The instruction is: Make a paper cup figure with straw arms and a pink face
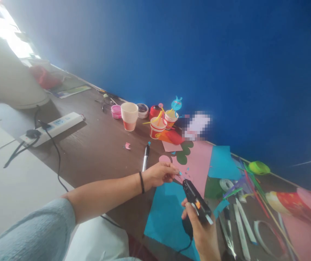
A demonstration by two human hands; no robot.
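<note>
My right hand (199,224) is wrapped round a black glue gun (197,201) with an orange mark, and a pale glue stick pokes out of its back end. Its nozzle points up and left, close to the fingers of my left hand (163,173). Those fingers pinch a tiny blue paper piece (180,173) just off the tip; whether nozzle and piece touch I cannot tell. Beneath both hands lie a pink paper sheet (201,163) and a blue paper sheet (160,214). Dark green rounded cut-outs (182,157) and small scraps rest on the pink sheet.
A marker (146,157) lies left of the pink sheet. Stacked paper cups (129,116) and decorated cups (158,128) stand near the blue wall. A power strip (54,127) with cords is at left. Scissors (227,232), tape and pipe cleaners crowd the right side.
</note>
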